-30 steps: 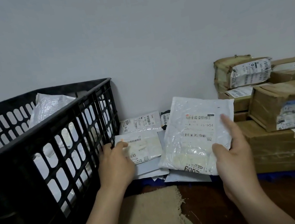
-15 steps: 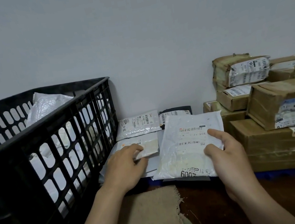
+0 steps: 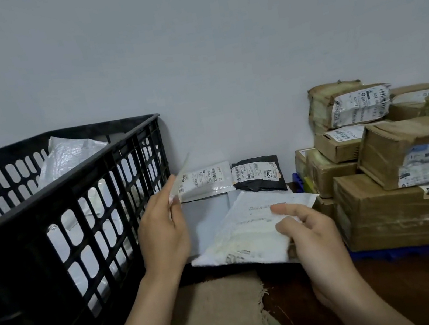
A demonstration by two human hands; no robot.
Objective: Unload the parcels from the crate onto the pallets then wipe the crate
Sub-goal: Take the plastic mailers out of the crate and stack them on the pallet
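Change: white mailer (image 3: 250,230) now lies flat at the front edge of the pallet (image 3: 393,254) stack, no longer held up. My right hand (image 3: 308,231) sits over its right side, fingers loose and apart, no grip. Left hand (image 3: 162,228) has lifted the small flat parcel (image 3: 182,177) off the stack, pinched edge-on beside the crate (image 3: 63,184). White bag (image 3: 70,155) still in the crate, so unloading continues and the wipe comes later.

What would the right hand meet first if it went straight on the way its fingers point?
Most likely the white padded mailer: the right hand hangs low over it, fingers aimed forward-left across its top. Past that lies the grey mailer. Whether the thumb already touches is unclear.
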